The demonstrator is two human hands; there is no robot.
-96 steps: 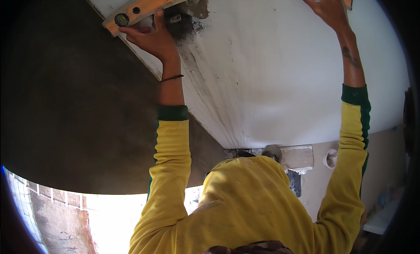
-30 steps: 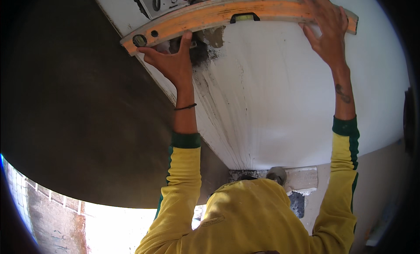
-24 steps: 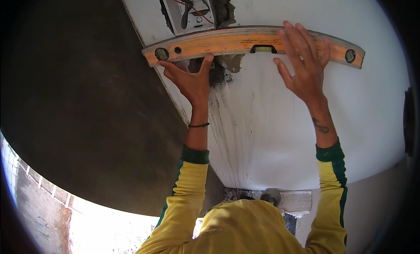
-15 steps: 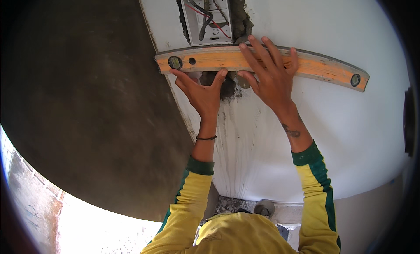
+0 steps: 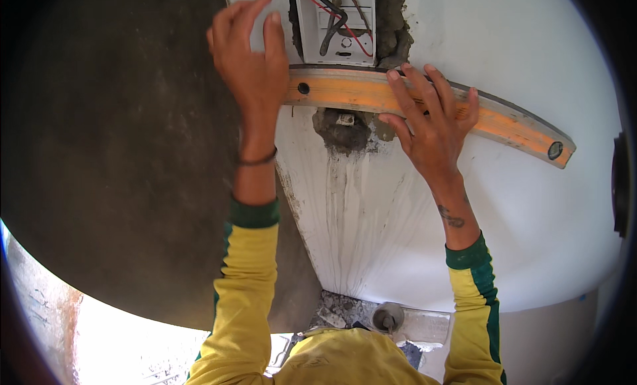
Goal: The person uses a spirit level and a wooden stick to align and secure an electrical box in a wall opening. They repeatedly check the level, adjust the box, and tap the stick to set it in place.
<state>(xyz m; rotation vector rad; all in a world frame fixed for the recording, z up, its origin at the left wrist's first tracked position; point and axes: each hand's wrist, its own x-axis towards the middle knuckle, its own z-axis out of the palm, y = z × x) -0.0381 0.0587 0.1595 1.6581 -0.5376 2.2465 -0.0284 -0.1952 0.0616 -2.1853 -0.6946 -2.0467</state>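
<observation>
1. One bare left hand, fingers apart, seems empty; the bare right hand clamps a long, orange, grey-edged spirit level.
2. It runs crosswise over smooth white wall, either side of that hand.
3. White, rectangular, open box sits just beyond.

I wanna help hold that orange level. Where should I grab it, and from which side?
The orange level is probably best gripped across its long upper and lower edges, just right of the right hand, coming from below. It's a narrow bar lying crosswise on the white wall, so a hand could span it; above its left part sits an open box with wires.
</observation>
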